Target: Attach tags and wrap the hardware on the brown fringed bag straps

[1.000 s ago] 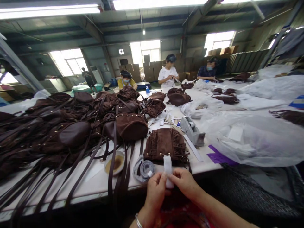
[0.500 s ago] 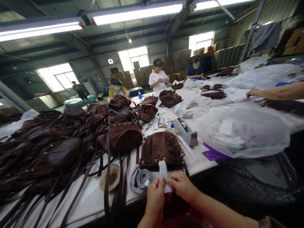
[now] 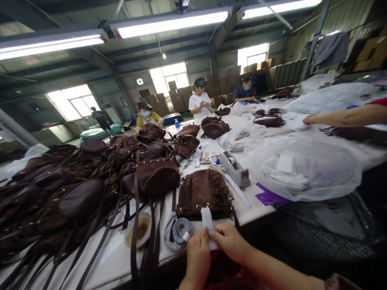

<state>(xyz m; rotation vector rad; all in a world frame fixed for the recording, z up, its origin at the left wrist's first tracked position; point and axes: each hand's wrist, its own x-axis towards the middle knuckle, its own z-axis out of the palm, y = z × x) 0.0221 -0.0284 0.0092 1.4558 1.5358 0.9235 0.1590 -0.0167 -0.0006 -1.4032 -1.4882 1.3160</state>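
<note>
The front edge of the table [image 3: 252, 211] runs just beyond the hands, climbing toward the right. A bare patch of tabletop lies between the brown fringed bag [image 3: 203, 186] and the purple sheet [image 3: 270, 196]; this is the nearest open room.

The pale strip [image 3: 207, 218] is at the table's front edge, its upper end against the bag's eyeleted rim. It appears whitish, partly translucent and narrow; its lower part is hidden by the fingers. The left hand [image 3: 198, 250] and right hand [image 3: 232, 242] each pinch it, thumb and fingers closed upon it, side by side.

The fringed bag lies flat, with metal eyelets toward the hands. A coiled grey strap [image 3: 182, 228] sits just left of the strip. Farther left, dark straps [image 3: 134, 235] hang over the edge, crossing in front of a bowl [image 3: 148, 232] of brownish content. A heap of brown bags [image 3: 81, 177] blocks the left side. Beyond the fringed bag stands a tape dispenser [image 3: 235, 168]; clear plastic bagging [image 3: 328, 169] crowds the right. A co-worker's arm [image 3: 341, 116] reaches in there.
</note>
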